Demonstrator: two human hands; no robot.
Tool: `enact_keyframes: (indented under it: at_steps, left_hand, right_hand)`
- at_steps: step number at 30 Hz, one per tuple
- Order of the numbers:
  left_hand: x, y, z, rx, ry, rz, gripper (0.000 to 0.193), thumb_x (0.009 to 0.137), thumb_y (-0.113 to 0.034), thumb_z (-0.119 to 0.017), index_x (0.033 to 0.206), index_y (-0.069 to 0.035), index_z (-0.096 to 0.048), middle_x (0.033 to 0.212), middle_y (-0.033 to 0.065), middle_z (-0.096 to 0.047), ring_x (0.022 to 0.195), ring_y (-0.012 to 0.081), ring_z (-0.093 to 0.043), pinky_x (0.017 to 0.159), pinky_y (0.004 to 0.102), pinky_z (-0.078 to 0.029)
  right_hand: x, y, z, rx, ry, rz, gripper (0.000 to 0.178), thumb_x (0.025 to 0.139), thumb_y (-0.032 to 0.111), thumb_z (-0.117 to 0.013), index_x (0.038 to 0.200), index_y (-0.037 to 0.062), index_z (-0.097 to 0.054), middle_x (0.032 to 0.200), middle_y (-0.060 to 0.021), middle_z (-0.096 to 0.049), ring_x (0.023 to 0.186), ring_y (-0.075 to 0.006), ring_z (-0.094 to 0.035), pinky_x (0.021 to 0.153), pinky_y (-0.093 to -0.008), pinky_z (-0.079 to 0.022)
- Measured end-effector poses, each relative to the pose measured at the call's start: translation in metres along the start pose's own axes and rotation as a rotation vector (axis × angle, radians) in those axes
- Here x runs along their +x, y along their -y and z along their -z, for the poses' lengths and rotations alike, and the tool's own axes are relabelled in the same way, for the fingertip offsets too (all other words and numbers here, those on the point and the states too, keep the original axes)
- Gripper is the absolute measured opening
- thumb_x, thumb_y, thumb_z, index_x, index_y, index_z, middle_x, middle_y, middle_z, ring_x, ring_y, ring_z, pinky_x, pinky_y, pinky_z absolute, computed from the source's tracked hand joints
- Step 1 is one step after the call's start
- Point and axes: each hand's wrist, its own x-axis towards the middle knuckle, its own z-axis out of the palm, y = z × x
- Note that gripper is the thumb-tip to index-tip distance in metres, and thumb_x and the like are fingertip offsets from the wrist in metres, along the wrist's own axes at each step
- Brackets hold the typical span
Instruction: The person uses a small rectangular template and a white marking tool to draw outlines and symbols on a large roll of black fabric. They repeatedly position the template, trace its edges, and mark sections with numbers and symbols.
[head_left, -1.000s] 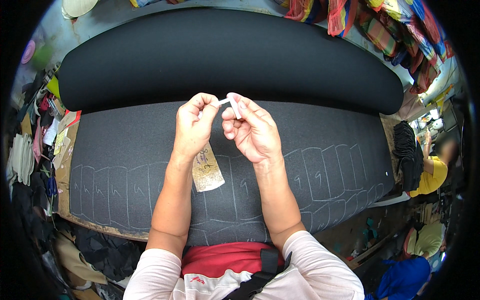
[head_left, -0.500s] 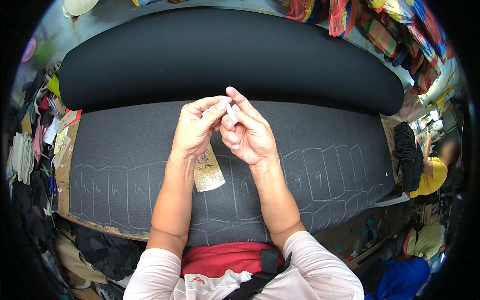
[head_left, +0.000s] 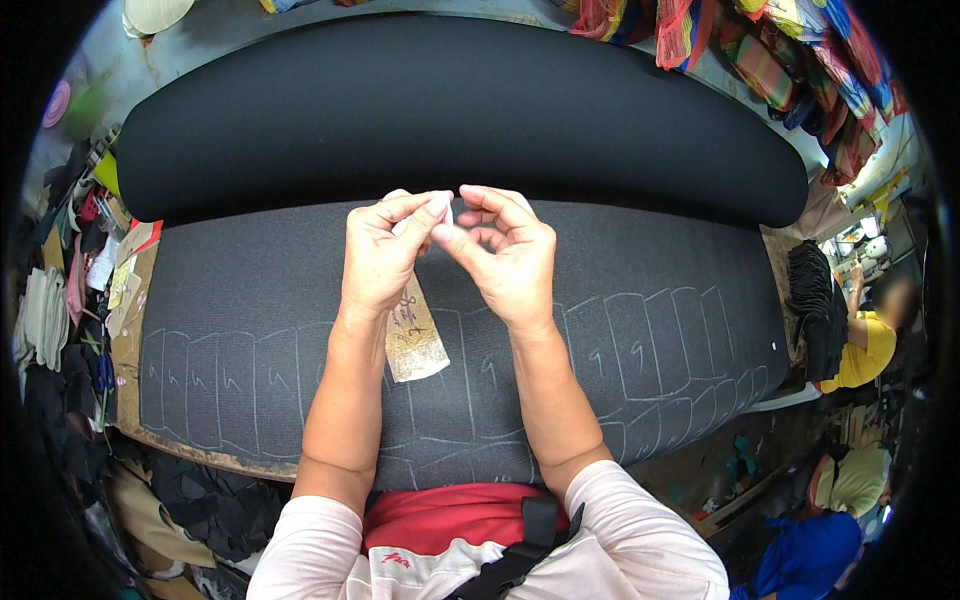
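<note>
My left hand (head_left: 382,250) pinches a small pale piece (head_left: 448,213), which looks like tailor's chalk, between thumb and fingertips. My right hand (head_left: 512,255) is close beside it, fingers curved and thumb apart from them, its thumb tip near the pale piece. Whether that thumb touches it I cannot tell. Below my hands lies a worn tan pattern piece (head_left: 418,345) with handwriting, its upper end hidden behind my left hand. It rests on dark grey fabric (head_left: 240,270) marked with rows of white outlines.
A thick black fabric roll (head_left: 450,110) lies along the far side of the table. Scraps and cloth (head_left: 45,315) crowd the left. Stacked black pieces (head_left: 815,310) lie at the right end, near a person in yellow (head_left: 868,350). Colourful mesh bags (head_left: 770,60) hang at the upper right.
My right hand has loosened from the pale piece, its fingers moving apart from the thumb. My left hand keeps its pinch, shifted slightly left.
</note>
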Motion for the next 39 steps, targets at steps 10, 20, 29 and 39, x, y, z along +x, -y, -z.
enact_keyframes:
  at_steps: [10,20,29,39]
  left_hand:
    - [0.000,0.001,0.002,-0.001,0.040,0.005,0.013,0.083,-0.013,-0.068,0.089,-0.001,-0.071,0.069,0.0003,-0.058,0.056,0.0036,-0.047,0.049,0.0176,-0.036]
    - [-0.002,0.002,-0.001,0.150,-0.001,-0.033,0.013,0.083,-0.012,-0.067,0.086,0.000,-0.070,0.074,0.0019,-0.060,0.070,0.0083,-0.055,0.066,0.0238,-0.044]
    - [0.000,-0.002,0.000,0.312,-0.047,-0.091,0.011,0.081,-0.012,-0.068,0.085,-0.002,-0.071,0.071,0.0012,-0.059,0.068,0.0076,-0.052,0.063,0.0241,-0.042]
    - [-0.001,-0.003,0.002,0.468,-0.028,-0.211,0.012,0.081,-0.010,-0.067,0.086,0.001,-0.069,0.069,0.0035,-0.057,0.062,0.0084,-0.051,0.055,0.0243,-0.041]
  right_hand:
    - [0.002,-0.004,0.007,0.427,0.110,-0.230,0.035,0.081,-0.006,-0.061,0.116,-0.0050,-0.055,0.088,-0.0102,-0.063,0.077,-0.0118,-0.062,0.067,-0.0215,-0.053]
    - [0.001,-0.004,0.006,0.466,0.131,-0.248,0.029,0.084,0.001,-0.062,0.112,-0.0034,-0.056,0.086,-0.0089,-0.063,0.072,-0.0137,-0.063,0.060,-0.0231,-0.051]
    - [0.006,-0.008,0.012,0.829,0.122,-0.470,0.017,0.089,0.002,-0.055,0.105,-0.0024,-0.056,0.085,-0.0112,-0.061,0.070,-0.0152,-0.060,0.058,-0.0253,-0.049]
    - [0.004,-0.010,0.009,0.835,0.005,-0.472,0.020,0.095,0.010,-0.046,0.106,-0.0034,-0.057,0.084,-0.0107,-0.062,0.069,-0.0148,-0.056,0.056,-0.0241,-0.043]
